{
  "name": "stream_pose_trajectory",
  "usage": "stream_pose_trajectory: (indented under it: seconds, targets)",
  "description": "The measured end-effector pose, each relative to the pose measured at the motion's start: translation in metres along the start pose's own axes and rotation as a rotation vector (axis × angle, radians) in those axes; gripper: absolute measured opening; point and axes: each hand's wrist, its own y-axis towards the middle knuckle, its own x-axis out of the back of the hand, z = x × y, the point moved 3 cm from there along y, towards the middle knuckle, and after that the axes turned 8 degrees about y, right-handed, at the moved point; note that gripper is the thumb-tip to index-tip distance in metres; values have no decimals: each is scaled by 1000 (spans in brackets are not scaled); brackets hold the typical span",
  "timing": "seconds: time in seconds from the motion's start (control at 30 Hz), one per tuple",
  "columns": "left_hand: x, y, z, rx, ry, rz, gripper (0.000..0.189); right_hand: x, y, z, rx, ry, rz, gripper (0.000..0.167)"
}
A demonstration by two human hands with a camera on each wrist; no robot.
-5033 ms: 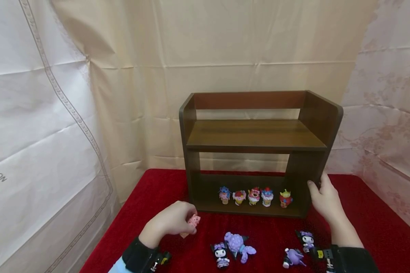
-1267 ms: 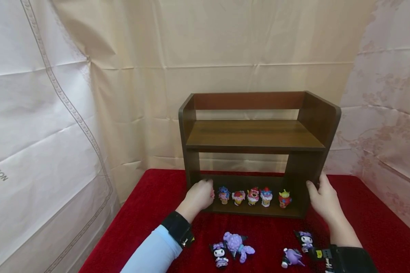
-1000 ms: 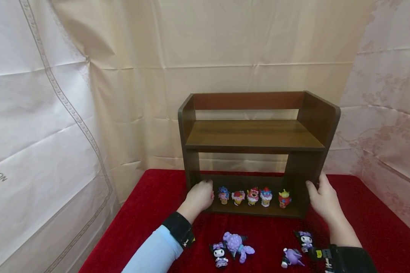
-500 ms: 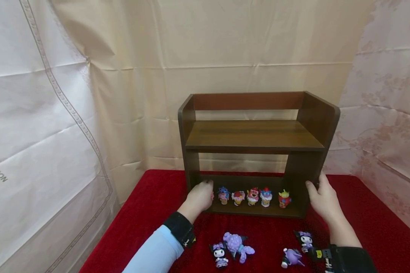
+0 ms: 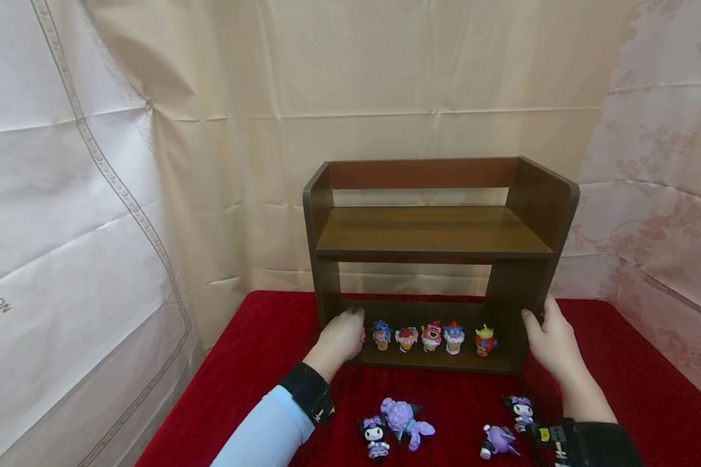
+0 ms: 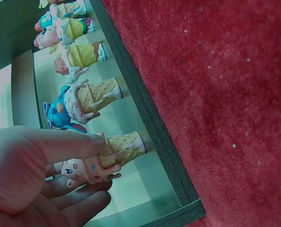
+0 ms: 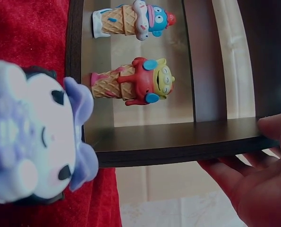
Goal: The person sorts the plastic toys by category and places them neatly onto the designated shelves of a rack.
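At the left end of the lower shelf, my left hand [image 5: 341,337] holds a pink ice-cream-cone figurine [image 6: 123,149] between thumb and fingers; its cone base stands at the shelf board. Beside it is a blue-eared cone figurine [image 5: 381,335], then several more cone figurines in a row, with a green-headed one [image 5: 485,340] at the right end. My right hand [image 5: 555,334] grips the right side panel of the dark wooden shelf [image 5: 435,254], thumb on the inside and fingers outside, as the right wrist view shows.
On the red cloth [image 5: 257,363] in front lie a black-and-purple doll figurine [image 5: 375,436], a purple figurine lying over [image 5: 405,420], another doll figurine [image 5: 522,413] and a small purple one [image 5: 499,441]. Beige curtains [image 5: 257,162] hang behind the shelf.
Since five seconds ago my left hand has carried the pink cone figurine from above the cloth onto the lower shelf's left end. During the last second it stays there; my right hand keeps its grip.
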Motion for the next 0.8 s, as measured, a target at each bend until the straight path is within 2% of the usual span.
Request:
stream_pose_trajectory:
  seconds: [0.23, 0.43, 0.8]
  targets:
    - [7, -1, -1, -24, 0, -8, 40, 2, 0, -1, 9, 0, -12, 50]
    - [24, -6, -1, -40, -31, -48, 43, 0, 1, -2, -1, 14, 7, 52]
    - [65, -22, -11, -118, -42, -225, 43, 1, 3, -1, 7, 16, 3, 55]
